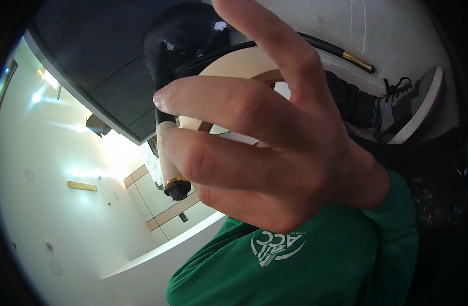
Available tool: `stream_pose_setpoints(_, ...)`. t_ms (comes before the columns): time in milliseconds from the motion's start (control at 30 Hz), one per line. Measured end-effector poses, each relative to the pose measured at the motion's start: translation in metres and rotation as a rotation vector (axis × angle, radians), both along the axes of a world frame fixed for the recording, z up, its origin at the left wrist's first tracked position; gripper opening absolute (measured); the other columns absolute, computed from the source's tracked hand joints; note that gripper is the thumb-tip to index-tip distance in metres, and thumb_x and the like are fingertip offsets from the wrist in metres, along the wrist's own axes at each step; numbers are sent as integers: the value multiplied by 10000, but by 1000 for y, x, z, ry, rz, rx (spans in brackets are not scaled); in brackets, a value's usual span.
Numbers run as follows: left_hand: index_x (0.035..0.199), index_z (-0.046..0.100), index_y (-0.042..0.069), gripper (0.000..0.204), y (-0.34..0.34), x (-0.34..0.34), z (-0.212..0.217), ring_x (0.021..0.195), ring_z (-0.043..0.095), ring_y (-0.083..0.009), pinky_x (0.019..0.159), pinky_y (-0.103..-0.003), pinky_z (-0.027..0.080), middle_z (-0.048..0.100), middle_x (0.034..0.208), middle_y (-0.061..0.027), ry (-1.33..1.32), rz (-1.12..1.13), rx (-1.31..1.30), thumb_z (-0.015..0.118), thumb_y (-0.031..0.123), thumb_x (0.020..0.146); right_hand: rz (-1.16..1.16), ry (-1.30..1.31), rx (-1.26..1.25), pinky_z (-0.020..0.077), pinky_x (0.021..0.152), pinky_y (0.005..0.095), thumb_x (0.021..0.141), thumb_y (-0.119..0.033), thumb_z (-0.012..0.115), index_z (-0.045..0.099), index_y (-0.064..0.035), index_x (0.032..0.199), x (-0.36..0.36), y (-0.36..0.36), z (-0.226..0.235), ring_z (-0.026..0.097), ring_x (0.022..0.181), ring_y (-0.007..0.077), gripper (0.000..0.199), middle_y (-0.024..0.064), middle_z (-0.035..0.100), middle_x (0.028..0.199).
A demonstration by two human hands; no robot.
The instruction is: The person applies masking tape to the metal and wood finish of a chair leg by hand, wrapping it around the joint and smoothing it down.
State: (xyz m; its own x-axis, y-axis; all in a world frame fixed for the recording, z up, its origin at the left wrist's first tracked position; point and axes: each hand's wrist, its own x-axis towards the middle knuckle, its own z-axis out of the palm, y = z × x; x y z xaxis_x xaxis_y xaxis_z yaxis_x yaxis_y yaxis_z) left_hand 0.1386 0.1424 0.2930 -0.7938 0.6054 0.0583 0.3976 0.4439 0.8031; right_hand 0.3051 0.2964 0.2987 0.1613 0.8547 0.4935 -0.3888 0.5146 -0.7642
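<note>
My right hand fills the middle, its back toward me and its fingers bent. One finger stretches up and away from the others. The hand holds a wide cream roll of masking tape with a brown core; the fingers hide part of the ring. Beside the fingertips is a black chair or table leg with a gold band and dark foot. A pale cream layer, seemingly tape, covers the part above the band. The exact grip of thumb and fingertips is hidden. My left hand does not show.
Another black leg with a gold tip lies across the upper right, over the grey floor. A dark sneaker is at the right. A dark panel fills the upper left; a pale wall stands at the left.
</note>
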Motion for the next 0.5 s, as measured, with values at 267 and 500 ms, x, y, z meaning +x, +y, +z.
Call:
stream_pose_setpoints(267, 1280, 605, -4, 461, -4, -11, 7, 653, 513, -96, 591, -262, 423, 523, 750, -16, 35, 8, 48, 478, 412, 1127, -4, -21, 35, 429, 1192, 649, 687, -112, 822, 669, -136, 755, 3, 4, 4, 640, 1199, 229, 169, -43, 648, 968)
stream_pose_setpoints(500, 1252, 618, 0, 442, -2, -46, 29, 651, 499, -93, 593, -264, 411, 505, 741, -10, 100, -8, 115, 475, 399, 1129, -32, -93, 114, 402, 1213, 653, 712, -133, 843, 686, -150, 768, 3, 14, 16, 634, 1214, 199, 168, -60, 638, 986)
